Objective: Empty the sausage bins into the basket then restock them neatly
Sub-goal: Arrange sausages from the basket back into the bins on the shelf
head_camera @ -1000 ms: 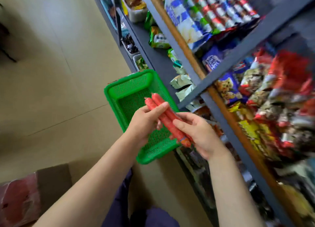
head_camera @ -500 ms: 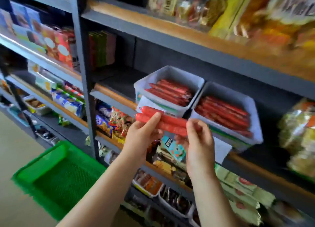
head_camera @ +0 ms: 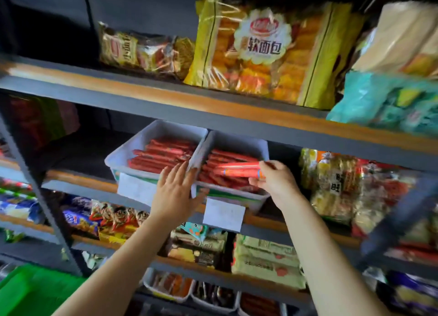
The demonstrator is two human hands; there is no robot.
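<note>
1. Since the earlier frame the left hand point(head_camera: 174, 193) has let go of the sausages point(head_camera: 239, 170) and the right hand point(head_camera: 276, 181) alone has carried them over the right bin point(head_camera: 237, 141); the view has tilted upward.
2. The held sausages lie level, long axis running left to right along the shelf; the right hand is closed round their right ends, just above the red sticks already in that bin.
3. The left hand is spread flat, fingers on the front rims where the left bin point(head_camera: 147, 135) meets the right one.
4. Both bins sit side by side at the front edge of the middle shelf point(head_camera: 78, 180); paper labels point(head_camera: 224, 213) hang below.
5. Motion blur smears the packets; how many sausages are held is unclear; the green basket point(head_camera: 30, 289) is cut off at the lower left corner.
6. A yellow bread bag point(head_camera: 265, 55) lies on the upper shelf.
</note>
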